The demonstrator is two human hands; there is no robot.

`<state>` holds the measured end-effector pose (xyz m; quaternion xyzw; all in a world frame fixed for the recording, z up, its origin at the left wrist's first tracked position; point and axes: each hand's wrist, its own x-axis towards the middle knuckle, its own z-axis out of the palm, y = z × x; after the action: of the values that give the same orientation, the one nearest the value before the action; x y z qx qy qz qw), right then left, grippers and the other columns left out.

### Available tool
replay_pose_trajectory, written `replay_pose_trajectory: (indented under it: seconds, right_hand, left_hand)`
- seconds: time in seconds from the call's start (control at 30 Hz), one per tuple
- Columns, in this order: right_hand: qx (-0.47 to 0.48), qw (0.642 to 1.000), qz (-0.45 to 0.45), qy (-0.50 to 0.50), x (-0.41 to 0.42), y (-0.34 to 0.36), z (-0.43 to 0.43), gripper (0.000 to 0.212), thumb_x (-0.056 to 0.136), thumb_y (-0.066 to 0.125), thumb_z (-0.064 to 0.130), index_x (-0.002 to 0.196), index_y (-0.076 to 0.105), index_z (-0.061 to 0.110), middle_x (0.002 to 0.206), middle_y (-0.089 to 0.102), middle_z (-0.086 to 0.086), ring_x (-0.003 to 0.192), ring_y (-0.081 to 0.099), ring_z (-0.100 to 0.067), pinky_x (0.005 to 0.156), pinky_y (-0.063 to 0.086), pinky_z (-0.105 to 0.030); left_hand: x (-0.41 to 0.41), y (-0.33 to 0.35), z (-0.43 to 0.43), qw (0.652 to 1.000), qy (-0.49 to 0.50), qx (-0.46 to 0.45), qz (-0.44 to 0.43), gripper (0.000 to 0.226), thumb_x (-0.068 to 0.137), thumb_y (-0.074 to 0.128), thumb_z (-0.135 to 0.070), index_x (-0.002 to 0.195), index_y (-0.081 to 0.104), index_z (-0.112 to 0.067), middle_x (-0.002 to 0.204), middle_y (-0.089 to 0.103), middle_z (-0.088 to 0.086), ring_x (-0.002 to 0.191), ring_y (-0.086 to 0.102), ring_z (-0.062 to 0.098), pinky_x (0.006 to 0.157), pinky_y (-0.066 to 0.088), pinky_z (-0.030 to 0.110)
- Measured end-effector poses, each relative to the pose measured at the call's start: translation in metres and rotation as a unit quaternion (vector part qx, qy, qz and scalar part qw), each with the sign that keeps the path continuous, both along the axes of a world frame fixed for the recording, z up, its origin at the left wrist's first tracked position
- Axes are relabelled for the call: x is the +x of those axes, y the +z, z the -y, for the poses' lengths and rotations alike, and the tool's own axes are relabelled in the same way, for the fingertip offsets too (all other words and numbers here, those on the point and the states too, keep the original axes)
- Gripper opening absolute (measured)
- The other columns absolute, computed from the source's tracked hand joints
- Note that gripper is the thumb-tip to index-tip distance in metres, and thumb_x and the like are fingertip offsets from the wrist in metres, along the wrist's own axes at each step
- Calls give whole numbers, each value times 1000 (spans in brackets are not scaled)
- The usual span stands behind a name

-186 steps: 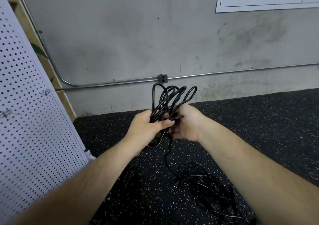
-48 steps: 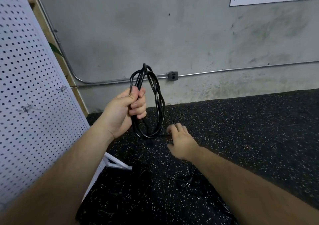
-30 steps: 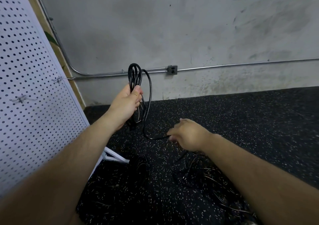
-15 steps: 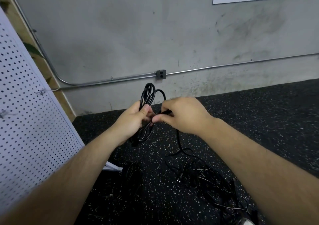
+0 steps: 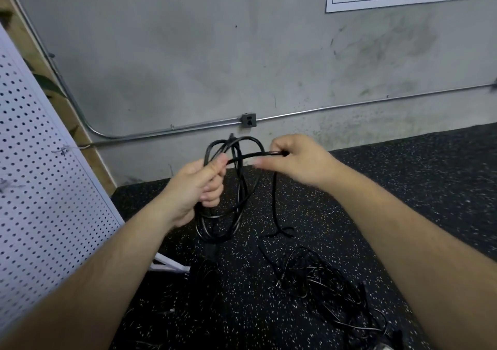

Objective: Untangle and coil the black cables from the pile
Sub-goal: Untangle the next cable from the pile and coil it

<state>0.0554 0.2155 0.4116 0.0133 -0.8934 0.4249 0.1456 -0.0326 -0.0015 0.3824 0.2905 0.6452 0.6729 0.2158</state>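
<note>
Above the speckled black rubber floor (image 5: 419, 188), the left hand (image 5: 199, 188) is curling its fingers round the looped glossy black cable (image 5: 240, 188) so the coil holds together, while the right hand (image 5: 295, 158) is pinching the free run taut — likely feeding another loop from the tangled cable pile (image 5: 322, 285) below.

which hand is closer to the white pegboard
Left. The left hand, gripping the coiled black cable, is just right of the pegboard; the right hand, pinching the same cable, is farther right.

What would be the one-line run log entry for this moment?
step: coiling | left hand: grips coil | right hand: pinches loose strand hanging to floor | pile: tangled, lower right
</note>
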Motion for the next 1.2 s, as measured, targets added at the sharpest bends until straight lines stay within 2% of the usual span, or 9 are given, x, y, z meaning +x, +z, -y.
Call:
replay_pose_trajectory:
  seconds: [0.13,0.2,0.3,0.47,0.57,0.63,0.7,0.9,1.2]
  right_hand:
    - [-289,945,33,147,-2,-14,-16,31,92,69,19,68,51,13,63,52,-3,60,57,-15,86,56,-37]
    - [-366,906,107,185,-7,-18,-20,30,94,63,24,71,46,16,63,41,1,54,43,-14,66,54,-31]
    - [-332,906,202,165,-5,-19,-39,21,96,55,28,80,48,15,62,35,4,47,30,-11,45,32,-23]
    - [-366,897,227,99,-3,-26,-37,23,105,38,21,87,51,13,64,33,4,50,22,-10,44,18,-23]
    - [-389,898,178,106,-9,-22,-7,23,109,37,16,98,53,5,67,47,0,53,42,-12,48,44,-25]
    - [-367,911,156,103,-9,-19,16,21,109,39,16,106,55,3,76,62,-8,67,65,-23,71,61,-36]
    - [-332,930,131,91,-8,-18,38,18,109,41,17,109,54,4,89,73,-13,82,74,-31,75,61,-39]
    - [-296,954,50,22,-16,-26,69,16,105,54,18,101,59,3,84,74,-7,75,75,-23,69,64,-43]
    - [-160,984,34,-72,-24,-38,58,20,103,59,21,87,65,10,75,76,-5,68,75,-28,68,63,-44]
  left_hand:
    - [-12,2,13,999,38,1,-19,34,97,55,-40,85,50,-9,47,29,-6,39,25,9,41,24,22]
    - [-18,0,15,996,82,3,-20,34,99,54,-39,82,48,-10,47,29,-6,38,25,9,40,23,21]
    - [-33,2,26,982,185,34,-5,33,104,51,-36,81,47,-12,46,30,-7,36,26,7,37,22,19]
    - [-39,-7,36,970,225,-66,-66,35,106,46,-43,88,50,-14,50,35,-9,46,33,10,47,28,23]
    - [-28,-12,23,963,214,-110,-117,35,107,43,-44,87,46,-15,56,37,-7,51,45,13,56,40,25]
    - [-22,-14,15,968,198,-91,-124,29,109,43,-36,89,43,-14,61,40,-6,54,48,14,63,44,29]
    - [-17,-17,10,974,176,-66,-123,22,109,46,-27,91,44,-14,62,45,-7,58,47,15,69,42,35]
    - [3,-22,-4,979,171,-64,-89,12,106,52,-26,98,55,-17,70,59,-5,68,58,15,74,52,38]
    - [-4,-11,3,988,109,89,61,12,107,49,-22,99,46,-13,62,31,-6,50,29,10,57,35,28]
